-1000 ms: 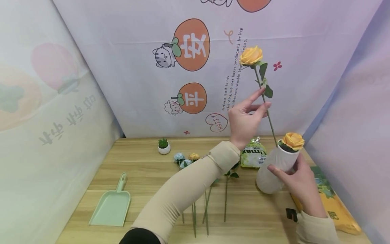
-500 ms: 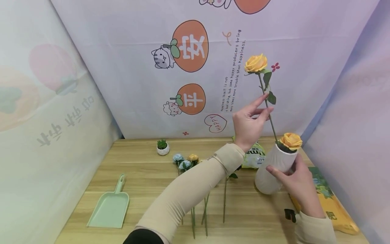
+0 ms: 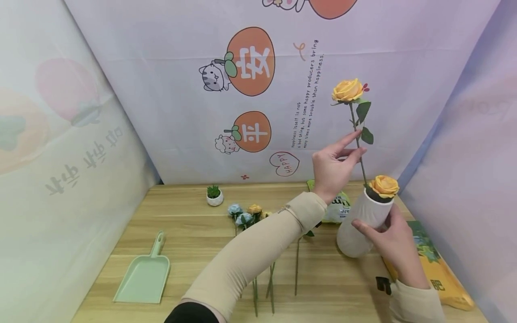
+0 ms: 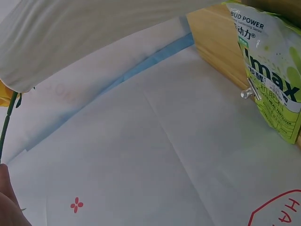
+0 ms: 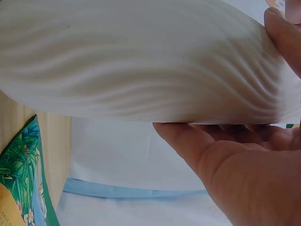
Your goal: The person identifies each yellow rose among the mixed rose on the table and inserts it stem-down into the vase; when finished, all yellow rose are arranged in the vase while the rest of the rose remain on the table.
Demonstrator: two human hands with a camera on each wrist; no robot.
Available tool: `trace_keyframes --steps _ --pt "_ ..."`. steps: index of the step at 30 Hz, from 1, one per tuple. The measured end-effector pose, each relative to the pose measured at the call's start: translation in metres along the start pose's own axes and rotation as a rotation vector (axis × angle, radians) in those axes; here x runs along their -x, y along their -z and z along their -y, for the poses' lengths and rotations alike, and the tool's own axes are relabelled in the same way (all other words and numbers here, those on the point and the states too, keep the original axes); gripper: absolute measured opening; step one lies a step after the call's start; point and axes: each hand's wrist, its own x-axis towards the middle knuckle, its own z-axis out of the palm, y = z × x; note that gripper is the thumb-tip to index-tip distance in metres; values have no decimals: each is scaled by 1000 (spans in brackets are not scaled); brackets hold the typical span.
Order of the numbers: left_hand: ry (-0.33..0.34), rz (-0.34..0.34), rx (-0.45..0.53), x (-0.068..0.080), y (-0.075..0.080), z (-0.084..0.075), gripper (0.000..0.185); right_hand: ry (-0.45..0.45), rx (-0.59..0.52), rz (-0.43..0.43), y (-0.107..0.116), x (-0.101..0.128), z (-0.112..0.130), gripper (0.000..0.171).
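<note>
Lower than a second ago, one yellow rose (image 3: 348, 91) is pinched by the left hand (image 3: 333, 170), its stem (image 3: 363, 170) running into the white vase (image 3: 364, 211) that the right hand (image 3: 393, 242) grips near the right edge of the desk (image 3: 194, 251); a green bag (image 4: 270, 66) reads "BUD POWER".

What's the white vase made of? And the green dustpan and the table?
Vase: perhaps glazed ceramic, though plastic is possible; it looks smooth, with softly shaded raised ripples. Dustpan: probably molded plastic; smooth, evenly mint-colored, with a thin rim. Table: wood or wood-look laminate; smooth, with streaky grain.
</note>
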Motion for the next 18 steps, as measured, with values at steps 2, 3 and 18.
trace_keyframes --steps 2,3,18 --pt "2 -4 -8 0 -2 2 39 1 -4 2 0 0 0 100" --pt "10 -1 -10 0 -3 3 38 0 -5 3 1 -1 0 100" --pt "158 260 -1 34 0 16 31 11 -14 3 0 -2 -2 103"
